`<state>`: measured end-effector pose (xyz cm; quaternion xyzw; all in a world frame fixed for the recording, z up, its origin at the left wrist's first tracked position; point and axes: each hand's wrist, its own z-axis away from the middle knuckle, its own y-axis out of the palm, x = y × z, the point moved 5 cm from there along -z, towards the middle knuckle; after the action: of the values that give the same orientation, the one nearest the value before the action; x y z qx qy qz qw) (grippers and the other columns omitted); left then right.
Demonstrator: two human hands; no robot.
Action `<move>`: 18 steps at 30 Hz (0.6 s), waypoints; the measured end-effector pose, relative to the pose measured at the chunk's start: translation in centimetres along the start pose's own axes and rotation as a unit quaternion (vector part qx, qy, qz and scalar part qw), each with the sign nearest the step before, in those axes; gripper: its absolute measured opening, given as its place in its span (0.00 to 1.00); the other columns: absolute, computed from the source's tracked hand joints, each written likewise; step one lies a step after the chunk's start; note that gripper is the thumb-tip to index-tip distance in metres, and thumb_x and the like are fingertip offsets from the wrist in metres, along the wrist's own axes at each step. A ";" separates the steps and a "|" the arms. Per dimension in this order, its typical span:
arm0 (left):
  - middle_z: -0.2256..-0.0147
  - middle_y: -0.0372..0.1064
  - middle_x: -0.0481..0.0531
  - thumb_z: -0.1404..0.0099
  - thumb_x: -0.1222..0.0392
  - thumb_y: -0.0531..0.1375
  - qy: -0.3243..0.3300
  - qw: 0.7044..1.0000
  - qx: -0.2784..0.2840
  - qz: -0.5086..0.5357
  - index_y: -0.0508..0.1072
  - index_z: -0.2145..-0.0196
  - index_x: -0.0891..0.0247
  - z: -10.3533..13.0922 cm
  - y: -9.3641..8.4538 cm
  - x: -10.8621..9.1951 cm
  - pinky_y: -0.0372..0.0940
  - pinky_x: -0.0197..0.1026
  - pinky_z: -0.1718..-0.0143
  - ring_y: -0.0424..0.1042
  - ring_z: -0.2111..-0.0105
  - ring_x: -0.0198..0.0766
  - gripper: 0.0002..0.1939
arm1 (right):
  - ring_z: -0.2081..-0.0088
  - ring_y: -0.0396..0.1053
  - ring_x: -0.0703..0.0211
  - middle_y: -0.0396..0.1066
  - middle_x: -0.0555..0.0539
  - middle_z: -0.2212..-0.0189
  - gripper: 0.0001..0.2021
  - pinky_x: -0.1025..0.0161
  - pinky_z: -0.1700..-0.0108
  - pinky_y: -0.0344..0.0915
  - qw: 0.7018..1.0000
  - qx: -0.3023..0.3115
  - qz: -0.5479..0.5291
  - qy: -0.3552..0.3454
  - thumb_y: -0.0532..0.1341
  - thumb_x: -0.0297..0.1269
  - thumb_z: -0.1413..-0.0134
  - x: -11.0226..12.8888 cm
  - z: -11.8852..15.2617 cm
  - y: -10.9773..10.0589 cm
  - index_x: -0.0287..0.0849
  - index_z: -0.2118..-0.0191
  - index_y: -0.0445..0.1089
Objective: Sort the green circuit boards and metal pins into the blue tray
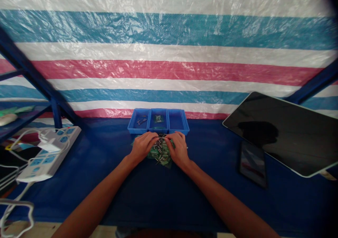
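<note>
My left hand [144,145] and my right hand [179,149] meet fingertip to fingertip over a pile of small items on the blue table. Both are closed in a pinch. Something thin and small seems to lie between the fingertips, too tiny to name. Beneath them are slim metal pins or screws [159,146] on top of small green clear-plastic packets [166,157]. Just behind the hands stands a blue tray with three compartments [158,132]. Its left compartment has a few metal pins [142,121], and its middle one a green packet [158,118].
A white power strip [50,157] with plugs and cables lies at the left. A dark phone-like device [252,164] rests near a large black screen [287,132] at the right. Blue frame bars [56,113] and a striped plastic sheet [169,69] bound the table [158,195].
</note>
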<state>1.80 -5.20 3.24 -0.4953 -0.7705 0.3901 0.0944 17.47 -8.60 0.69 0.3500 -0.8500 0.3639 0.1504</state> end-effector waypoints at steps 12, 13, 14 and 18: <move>0.66 0.73 0.53 0.30 0.61 0.51 -0.005 1.000 -0.008 0.010 0.71 0.62 0.65 0.2 0.3 0.5 0.67 0.36 0.61 0.72 0.66 0.34 0.10 | 0.64 0.69 0.59 0.73 0.49 0.68 0.06 0.52 0.47 0.57 0.999 -0.022 -0.017 -0.018 0.55 0.36 0.39 0.1 0.0 -0.1 0.44 0.58 0.68; 0.66 0.73 0.53 0.31 0.61 0.51 0.000 1.000 -0.010 0.010 0.71 0.62 0.65 0.2 0.3 0.5 0.67 0.36 0.61 0.72 0.66 0.34 0.10 | 0.64 0.69 0.60 0.73 0.49 0.68 0.06 0.52 0.47 0.56 0.999 -0.025 -0.018 -0.021 0.55 0.36 0.39 0.0 0.0 -0.1 0.44 0.59 0.68; 0.66 0.73 0.53 0.31 0.62 0.51 0.006 1.000 -0.012 0.009 0.71 0.62 0.65 0.2 0.3 0.4 0.67 0.36 0.61 0.72 0.66 0.34 0.09 | 0.64 0.69 0.60 0.73 0.49 0.67 0.05 0.52 0.47 0.56 0.999 -0.028 -0.019 -0.023 0.56 0.35 0.39 0.0 0.0 -0.1 0.44 0.60 0.68; 0.65 0.74 0.54 0.31 0.61 0.51 0.010 1.000 -0.018 0.007 0.71 0.62 0.65 0.1 0.0 0.1 0.67 0.36 0.60 0.73 0.65 0.34 0.09 | 0.63 0.70 0.60 0.74 0.50 0.66 0.05 0.52 0.47 0.56 0.999 -0.029 -0.021 -0.030 0.56 0.34 0.39 0.3 -0.1 -0.3 0.45 0.62 0.68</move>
<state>1.67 -5.15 3.11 -0.5066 -0.7725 0.3720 0.0906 17.46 -8.83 1.03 0.3743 -0.8565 0.3254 0.1426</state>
